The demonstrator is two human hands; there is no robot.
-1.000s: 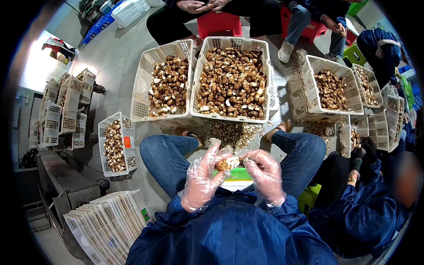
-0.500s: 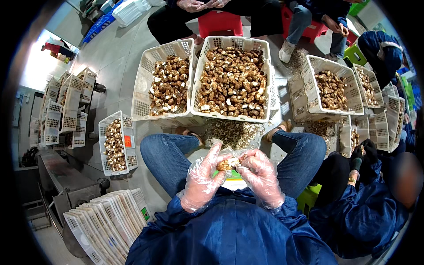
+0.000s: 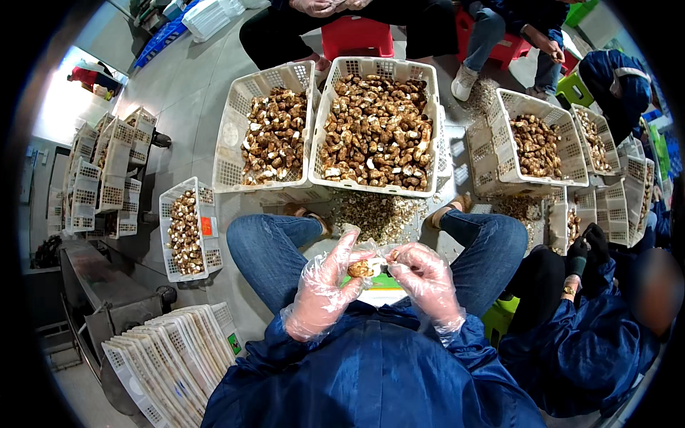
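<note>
My left hand (image 3: 320, 291), in a clear plastic glove, holds a brown and white mushroom (image 3: 362, 269) between thumb and fingers, above my lap. Just right of it, my right hand (image 3: 427, 282), gloved the same way, is pinched closed. A small pale bit shows at its fingertips, too small to name. In front of my knees stand two white perforated crates: the right crate (image 3: 374, 191) is filled with similar mushrooms (image 3: 374, 132), and the left crate (image 3: 227, 153) holds a smaller heap.
Trimmings (image 3: 378, 214) litter the floor between my feet. Left of me are a smaller mushroom crate (image 3: 207, 246) and a row of stacked white crates (image 3: 171, 357). A co-worker (image 3: 585, 342) sits close on my right; others sit across, near red stools (image 3: 357, 37).
My right hand has drawn slightly away to the right from the mushroom, opening a small gap. My left hand keeps its hold, nearly in place.
</note>
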